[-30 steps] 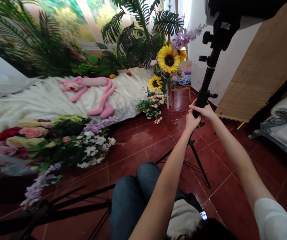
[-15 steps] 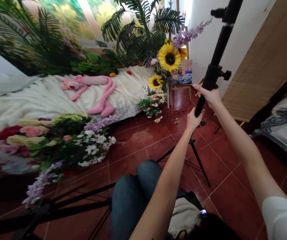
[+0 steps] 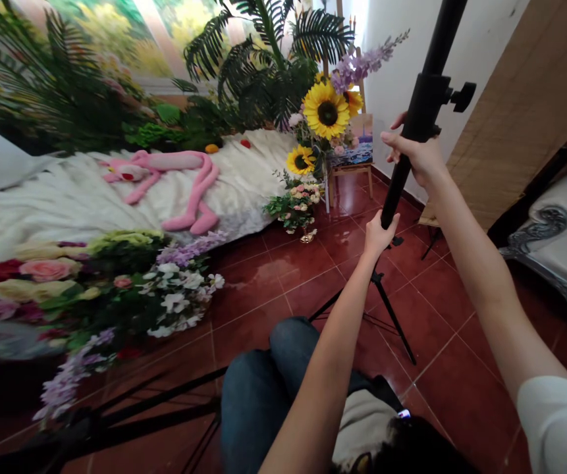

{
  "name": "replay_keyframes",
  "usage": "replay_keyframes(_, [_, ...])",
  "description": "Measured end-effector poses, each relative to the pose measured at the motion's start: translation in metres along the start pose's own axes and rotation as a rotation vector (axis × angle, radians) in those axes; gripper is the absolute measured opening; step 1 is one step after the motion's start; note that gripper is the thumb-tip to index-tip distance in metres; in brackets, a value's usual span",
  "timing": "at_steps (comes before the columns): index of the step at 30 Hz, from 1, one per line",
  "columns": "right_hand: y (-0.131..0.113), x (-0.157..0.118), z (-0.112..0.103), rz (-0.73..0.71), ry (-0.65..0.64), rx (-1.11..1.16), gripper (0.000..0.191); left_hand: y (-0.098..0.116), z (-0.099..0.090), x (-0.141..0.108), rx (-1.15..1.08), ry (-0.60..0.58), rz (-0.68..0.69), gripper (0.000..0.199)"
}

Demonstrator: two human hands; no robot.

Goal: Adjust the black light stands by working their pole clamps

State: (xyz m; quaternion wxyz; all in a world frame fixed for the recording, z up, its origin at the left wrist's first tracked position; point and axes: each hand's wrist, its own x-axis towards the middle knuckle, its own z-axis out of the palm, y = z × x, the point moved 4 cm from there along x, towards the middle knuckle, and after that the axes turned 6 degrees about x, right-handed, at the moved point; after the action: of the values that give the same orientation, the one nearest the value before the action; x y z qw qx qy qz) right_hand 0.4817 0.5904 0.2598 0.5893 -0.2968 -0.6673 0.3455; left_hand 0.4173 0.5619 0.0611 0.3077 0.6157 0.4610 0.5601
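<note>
A black tripod stand (image 3: 400, 180) leans up and to the right in front of me, its legs (image 3: 394, 315) spread on the red tiles. My left hand (image 3: 380, 236) wraps round the lower part of its pole. Higher up, my right hand (image 3: 422, 155) holds the pole just under a thick black collar (image 3: 422, 105), with the thumb and fingers round it. A side knob (image 3: 462, 97) sticks out to the right of that collar, apart from my fingers. The pole's top runs out of view.
A pink plush toy (image 3: 179, 161) lies on a white draped platform (image 3: 248, 178). Flowers (image 3: 179, 289) and sunflowers (image 3: 326, 112) stand around it. Black legs of another stand (image 3: 159, 408) cross at lower left. A carved silver-framed seat (image 3: 560, 243) is at right, beside a hanging tan panel (image 3: 490, 131).
The collar and my right hand sit higher in view, and the upper clamp has gone out of frame. My left hand stays on the lower pole. The room has shifted slightly left.
</note>
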Motion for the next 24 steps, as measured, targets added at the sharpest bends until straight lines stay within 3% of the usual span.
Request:
replay_keyframes(7, [-0.007,-0.007,0.002,0.022,0.027,-0.030,0.037,-0.001,0.000,0.002,0.026,-0.004,0.021,0.044])
replay_keyframes(12, [-0.008,-0.018,-0.006,0.017,0.122,-0.116,0.043,0.000,0.000,0.002,0.009,-0.004,0.027,0.047])
replay_keyframes(15, [-0.003,-0.049,-0.021,0.024,0.230,-0.208,0.049,0.000,0.000,0.002,-0.002,-0.007,0.041,0.048])
replay_keyframes(17, [0.001,-0.080,-0.029,0.004,0.238,-0.352,0.045,0.000,0.000,0.002,-0.005,-0.007,0.047,0.048])
replay_keyframes(21, [0.013,-0.145,-0.031,-0.103,0.047,-0.695,0.028,0.001,0.000,0.002,-0.015,-0.014,0.048,0.049])
replay_keyframes(24, [0.031,-0.179,-0.026,-0.107,-0.099,-0.865,0.021,0.002,0.000,0.001,-0.022,-0.020,0.034,0.049])
